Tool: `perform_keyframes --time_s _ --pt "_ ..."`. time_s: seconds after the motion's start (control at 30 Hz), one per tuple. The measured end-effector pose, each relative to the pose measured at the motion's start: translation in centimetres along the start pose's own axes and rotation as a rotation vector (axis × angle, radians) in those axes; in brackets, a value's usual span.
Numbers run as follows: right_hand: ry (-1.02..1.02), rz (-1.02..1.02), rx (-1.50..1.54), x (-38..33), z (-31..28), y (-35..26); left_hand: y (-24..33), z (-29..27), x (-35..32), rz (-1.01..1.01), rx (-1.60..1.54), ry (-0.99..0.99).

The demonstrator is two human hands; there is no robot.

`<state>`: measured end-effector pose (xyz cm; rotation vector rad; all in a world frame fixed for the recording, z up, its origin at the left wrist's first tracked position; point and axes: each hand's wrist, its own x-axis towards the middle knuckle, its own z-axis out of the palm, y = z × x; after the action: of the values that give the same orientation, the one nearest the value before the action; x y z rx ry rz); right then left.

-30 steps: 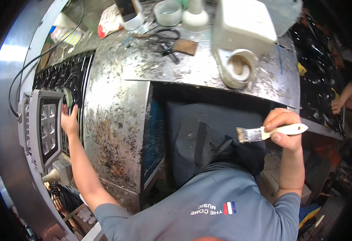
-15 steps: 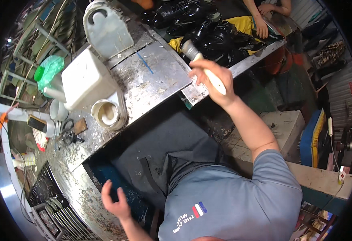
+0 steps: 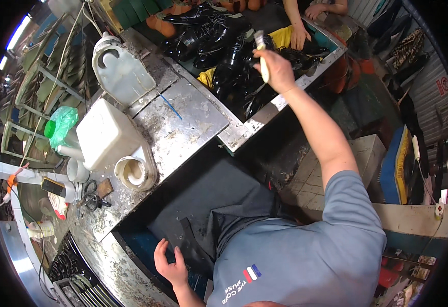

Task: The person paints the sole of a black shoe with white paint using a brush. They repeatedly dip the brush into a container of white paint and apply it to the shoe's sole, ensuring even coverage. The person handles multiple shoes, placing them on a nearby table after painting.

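My right hand [image 3: 277, 72] is raised over the far end of the bench, closed around the pale handle of a paintbrush [image 3: 264, 70]. The brush's bristles point up and away, above a pile of glossy black shoes [image 3: 228, 62]. My left hand [image 3: 172, 264] hovers by the bench's near edge, its fingers apart and nothing in them. To the left, on the stained metal bench [image 3: 203, 110], lies a white plastic container [image 3: 106, 134]. Its round mouth [image 3: 132, 173] faces me, with whitish stuff inside.
A cut-open plastic jug [image 3: 124, 74], a blue stick [image 3: 171, 106], scissors [image 3: 92, 198] and a green-capped bottle [image 3: 50, 129] lie on the left. Another person's hand [image 3: 299, 38] reaches over yellow cloth beside the shoes. A blue-and-yellow pad [image 3: 397, 166] stands at right.
My right hand has carried the brush farther away, over the shoes. My left hand has shifted slightly right and nearer me, still open. The view has turned a little.
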<state>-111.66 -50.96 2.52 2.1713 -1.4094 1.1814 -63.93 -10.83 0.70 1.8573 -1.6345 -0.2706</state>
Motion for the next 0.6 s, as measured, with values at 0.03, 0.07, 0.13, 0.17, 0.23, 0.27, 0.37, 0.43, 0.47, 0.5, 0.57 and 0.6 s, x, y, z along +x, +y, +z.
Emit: perform_keyframes --time_s 0.03,0.07,0.13,0.17,0.23,0.27,0.37,0.43,0.47,0.5,0.57,0.6 --pt "0.050 -0.037 0.009 1.0 -1.0 1.0 -0.1 0.0 -0.1 0.003 -0.004 0.002" --pt "-0.047 0.058 0.024 1.5 -1.9 2.1 -0.1 -0.1 -0.2 -0.002 -0.013 -0.003" --pt "-0.047 0.030 0.066 3.0 -3.2 3.8 0.1 0.1 0.0 -0.008 -0.037 -0.012" --pt "0.017 0.038 0.098 3.1 -3.9 4.2 0.3 0.1 0.1 -0.006 -0.045 -0.013" --pt "0.189 -0.010 0.106 3.7 -5.7 5.1 0.8 0.4 0.2 0.001 -0.064 -0.019" --pt "0.296 0.043 0.177 4.4 -6.6 4.2 0.9 0.4 0.2 0.004 -0.070 -0.020" --pt "0.329 0.127 0.473 6.6 -9.8 1.8 1.5 0.5 0.8 0.032 -0.096 -0.045" --pt "0.258 0.151 0.725 7.6 -12.2 -2.7 2.4 0.0 1.8 0.054 -0.110 -0.065" --pt "0.225 0.070 0.689 7.7 -13.7 -5.4 2.9 -0.3 2.6 0.081 -0.155 -0.081" --pt "0.195 0.045 0.802 7.5 -14.9 -7.5 3.4 -0.5 3.5 0.109 -0.201 -0.097" --pt "0.084 -0.032 0.771 6.9 -16.8 -12.2 3.8 -0.4 4.9 0.029 -0.433 -0.135" --pt "0.056 -0.065 0.875 6.4 -16.5 -14.4 4.0 -0.9 6.0 0.017 -0.533 -0.207"
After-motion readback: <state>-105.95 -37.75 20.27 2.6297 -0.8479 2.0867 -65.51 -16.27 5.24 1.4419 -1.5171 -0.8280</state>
